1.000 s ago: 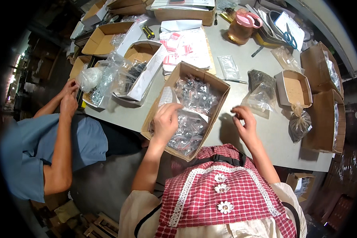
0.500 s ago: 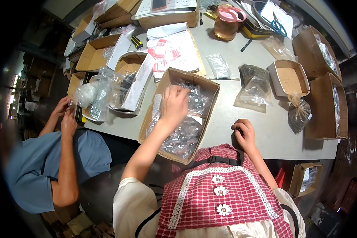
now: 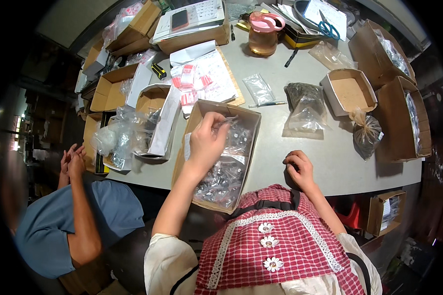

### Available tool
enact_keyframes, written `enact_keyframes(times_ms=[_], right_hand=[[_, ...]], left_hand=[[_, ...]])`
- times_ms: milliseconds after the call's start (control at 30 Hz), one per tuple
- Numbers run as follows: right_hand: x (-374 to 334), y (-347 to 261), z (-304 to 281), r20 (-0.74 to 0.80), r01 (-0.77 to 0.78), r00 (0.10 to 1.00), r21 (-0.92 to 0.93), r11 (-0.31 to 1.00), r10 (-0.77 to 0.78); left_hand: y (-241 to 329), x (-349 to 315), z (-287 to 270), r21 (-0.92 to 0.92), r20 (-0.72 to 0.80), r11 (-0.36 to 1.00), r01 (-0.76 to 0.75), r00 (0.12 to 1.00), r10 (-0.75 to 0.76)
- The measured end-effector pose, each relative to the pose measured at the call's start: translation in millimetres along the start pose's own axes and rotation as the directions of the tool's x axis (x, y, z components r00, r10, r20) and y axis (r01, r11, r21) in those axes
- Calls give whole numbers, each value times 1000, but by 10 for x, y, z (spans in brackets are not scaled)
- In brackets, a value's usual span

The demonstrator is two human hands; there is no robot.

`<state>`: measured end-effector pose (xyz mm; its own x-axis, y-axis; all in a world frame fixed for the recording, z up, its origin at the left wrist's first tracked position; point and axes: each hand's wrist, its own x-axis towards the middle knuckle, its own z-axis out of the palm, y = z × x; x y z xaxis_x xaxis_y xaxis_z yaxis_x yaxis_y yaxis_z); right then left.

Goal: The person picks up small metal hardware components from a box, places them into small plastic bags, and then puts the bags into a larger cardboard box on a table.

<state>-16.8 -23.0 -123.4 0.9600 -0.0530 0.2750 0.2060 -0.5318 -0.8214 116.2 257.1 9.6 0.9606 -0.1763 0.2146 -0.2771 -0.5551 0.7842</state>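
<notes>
I saw the left hand [image 3: 207, 142] reaching over the far half of an open cardboard box [image 3: 246, 116], back of the hand up, thumb and fingertips pinched together on the edge of a clear bag [image 3: 230, 119]. Whether that bag was clear of the ones below it, I could not tell. Under and nearer than that hand, the box was packed with small clear packets [image 3: 225, 174] of dark and metallic parts, the box's near end close to the red checked apron [image 3: 280, 233].

I had the right hand [image 3: 299, 169] resting on the table [image 3: 268, 162], to the right of the box and apart from it. Its fingers were loosely bent; I could not tell whether thumb and fingertips met.

Straight ahead of the right hand lay a bag of dark material [image 3: 305, 101]; farther off and slightly left of it, a pen [image 3: 268, 104] lay just beside a flat clear bag [image 3: 258, 88]. Out to its right sat a knotted bag [image 3: 366, 140], with a shallow white-sided tray [image 3: 350, 91] just beyond.

Past the left hand I made out papers [image 3: 219, 73] with red-and-white packets on them. Well to its left, a co-worker's hands [image 3: 74, 162] were held close together.
</notes>
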Motion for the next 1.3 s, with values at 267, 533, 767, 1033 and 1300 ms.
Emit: enact_keyframes(times_ms=[267,533,767,1033,1300], right_hand=[[21,-7,-5,12,-8,1000,11,1000,8],[10,23,8,16,-17,1000,33,999,16],[10,12,4,4,-17,1000,51,999,17],[8,16,1,11,-32,999,43,999,31],[3,33,5,12,-25,1000,50,998,24]], left_hand=[[582,-120,-275,139,-73,973,-184,978,195],[808,-178,-345,164,-26,956,-243,968,251],[965,-238,-482,-410,271,890,198,959,-89],[927,-279,-498,-745,536,425,513,841,-76],[919,-274,-494,-747,640,258,612,768,32]])
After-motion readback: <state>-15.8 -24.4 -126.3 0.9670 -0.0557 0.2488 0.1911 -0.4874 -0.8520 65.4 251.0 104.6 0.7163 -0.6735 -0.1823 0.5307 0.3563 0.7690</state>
